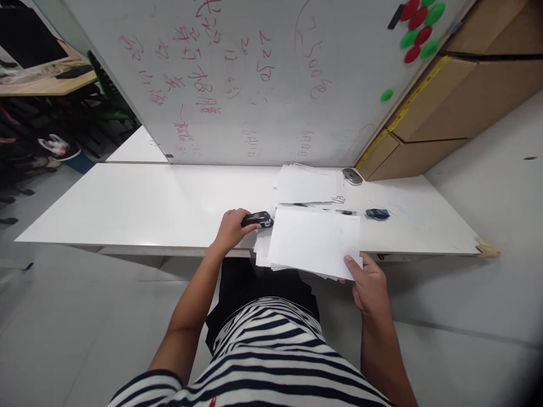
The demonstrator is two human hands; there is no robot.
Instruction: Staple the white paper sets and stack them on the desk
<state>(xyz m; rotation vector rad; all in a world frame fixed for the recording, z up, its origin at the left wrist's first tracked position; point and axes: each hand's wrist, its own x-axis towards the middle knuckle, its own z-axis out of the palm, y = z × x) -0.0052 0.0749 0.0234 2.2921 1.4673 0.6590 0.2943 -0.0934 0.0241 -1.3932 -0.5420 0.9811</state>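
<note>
My left hand (232,229) is wrapped round a black stapler (257,219) on the table, its front end at the upper left corner of some white paper sheets (316,237). My right hand (368,282) pinches those sheets at their lower right corner, thumb on top and fingers underneath. More sheets lie beneath, their edges reaching past the table's front edge. Behind them rests another stack of paper (307,183). A dark pen (340,211) and some wire-like clips (338,199) lie between the two. Whether the stapler's jaws touch the paper I cannot tell.
A whiteboard (237,124) with red writing stands along the back of the white table (139,203). Cardboard boxes (462,96) are stacked at the right. A computer mouse (352,176) and a dark crumpled item (377,214) lie on the right side.
</note>
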